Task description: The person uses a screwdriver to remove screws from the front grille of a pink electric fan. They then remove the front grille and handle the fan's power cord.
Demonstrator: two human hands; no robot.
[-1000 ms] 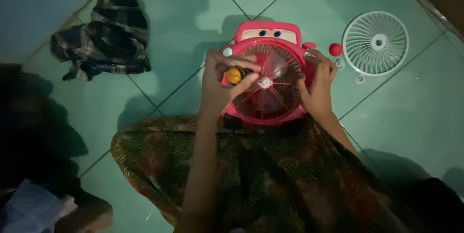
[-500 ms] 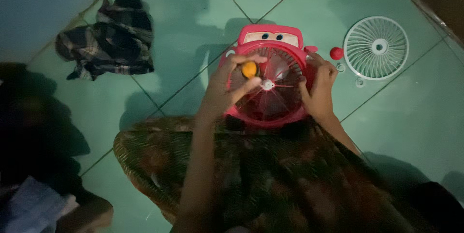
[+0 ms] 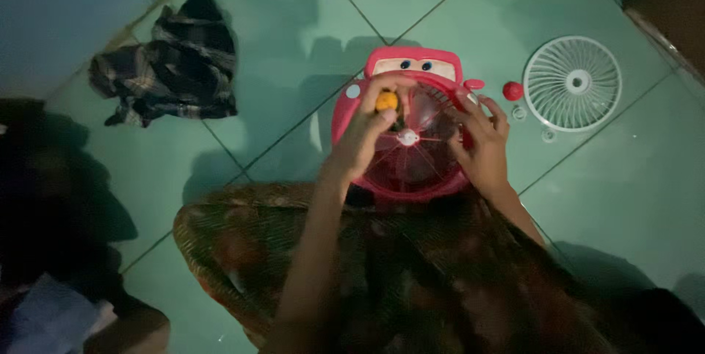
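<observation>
Fan (image 3: 407,141) rim between hands (floor around)

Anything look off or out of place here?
Yes: the red toy-car-shaped fan has bare blades, and its white round grille lies apart on the green tiled floor, right of a small red knob. A crumpled plaid cloth lies to the left.
</observation>
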